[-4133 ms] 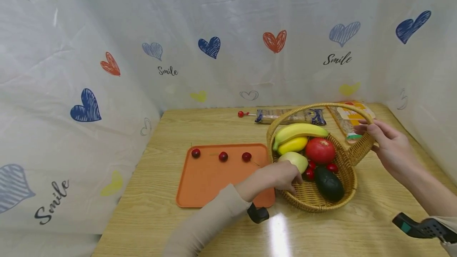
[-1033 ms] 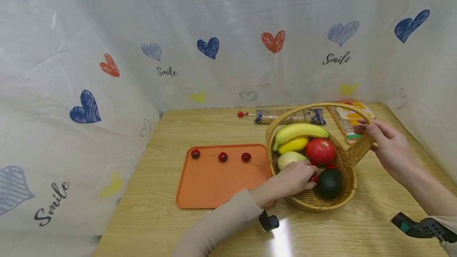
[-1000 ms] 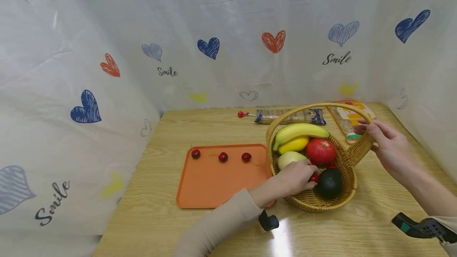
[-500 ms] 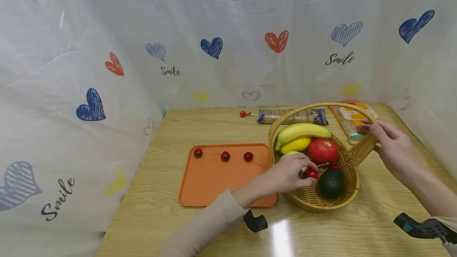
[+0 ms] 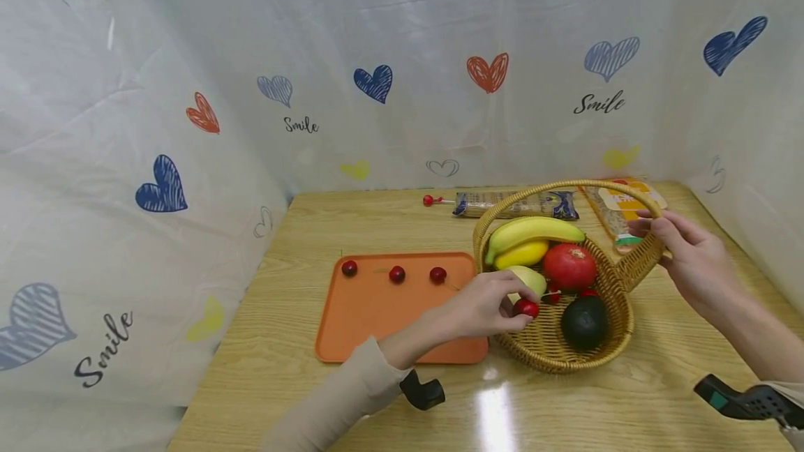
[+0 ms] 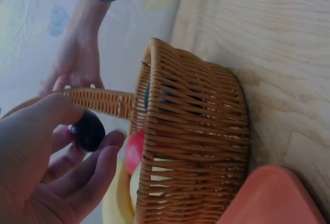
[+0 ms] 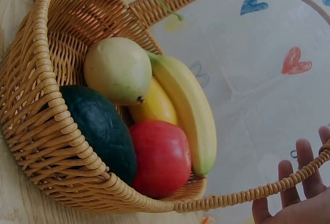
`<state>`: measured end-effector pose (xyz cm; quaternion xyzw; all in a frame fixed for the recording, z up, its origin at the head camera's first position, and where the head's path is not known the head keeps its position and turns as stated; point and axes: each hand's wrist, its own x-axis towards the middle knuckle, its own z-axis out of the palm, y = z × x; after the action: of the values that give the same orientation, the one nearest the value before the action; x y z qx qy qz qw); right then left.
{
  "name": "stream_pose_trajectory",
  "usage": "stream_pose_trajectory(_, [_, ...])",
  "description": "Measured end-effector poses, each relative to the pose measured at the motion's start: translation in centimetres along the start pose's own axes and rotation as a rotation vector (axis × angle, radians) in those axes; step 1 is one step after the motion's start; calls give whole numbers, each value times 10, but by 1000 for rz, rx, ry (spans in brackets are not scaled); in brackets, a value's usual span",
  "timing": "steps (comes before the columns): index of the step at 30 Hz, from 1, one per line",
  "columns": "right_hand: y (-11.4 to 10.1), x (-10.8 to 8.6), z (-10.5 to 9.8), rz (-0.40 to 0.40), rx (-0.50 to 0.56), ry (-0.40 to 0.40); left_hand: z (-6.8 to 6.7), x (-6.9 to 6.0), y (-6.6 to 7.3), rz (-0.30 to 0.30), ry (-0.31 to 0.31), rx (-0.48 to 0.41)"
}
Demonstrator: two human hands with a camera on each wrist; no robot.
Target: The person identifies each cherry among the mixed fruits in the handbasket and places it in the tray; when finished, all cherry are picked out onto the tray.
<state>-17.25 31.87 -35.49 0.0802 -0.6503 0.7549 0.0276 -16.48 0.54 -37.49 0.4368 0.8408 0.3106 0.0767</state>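
The left hand [image 5: 490, 303] pinches a dark red cherry [image 5: 526, 308] between thumb and fingertips over the left side of the wicker basket [image 5: 546, 365]; the right wrist view shows its green stem [image 7: 167, 8]. On the basket's handle, at its right side, rests the right hand [image 5: 697, 257], fingers around the rim of the arch. Inside the basket lie a banana [image 5: 534, 234], a yellow fruit [image 5: 523, 254], a pale green fruit [image 5: 529, 280], a red pomegranate [image 5: 569, 267], a dark avocado [image 5: 584, 323] and small red cherries [image 5: 588, 293].
An orange tray [image 5: 377, 326] left of the basket carries three cherries [image 5: 349, 268], spaced along its back. Behind the basket lie a long clear packet [image 5: 515, 204], a red-tipped stick [image 5: 428, 200] and an orange-and-white bag [image 5: 612, 211]. A patterned curtain [image 5: 421, 124] surrounds the table.
The left hand has lifted a cherry from among the fruit and moved left with it, uncovering the pale green fruit. The avocado has shifted since the earliest frame. The right hand stays at the handle.
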Motion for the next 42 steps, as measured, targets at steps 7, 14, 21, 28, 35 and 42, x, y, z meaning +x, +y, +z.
stream_pose_trajectory(7, [0,0,1,-8,27,-3,-4,-16,-7,53,-44,-13])
stream_pose_trajectory(14, [0,-1,1,-25,35,-6,-12,-32,-16,57,-95,-49])
stream_pose_trajectory(21, [0,-1,0,-32,42,-9,-21,-47,-29,26,-94,-113])
stream_pose_trajectory(28, [2,-2,-1,-24,86,-40,-26,-59,-42,-30,-69,-158])
stream_pose_trajectory(35, [1,-1,0,-22,20,-11,-21,-64,-59,-65,-118,-107])
stream_pose_trajectory(42, [1,0,2,-42,15,-17,-12,-67,-76,-66,-155,-26])
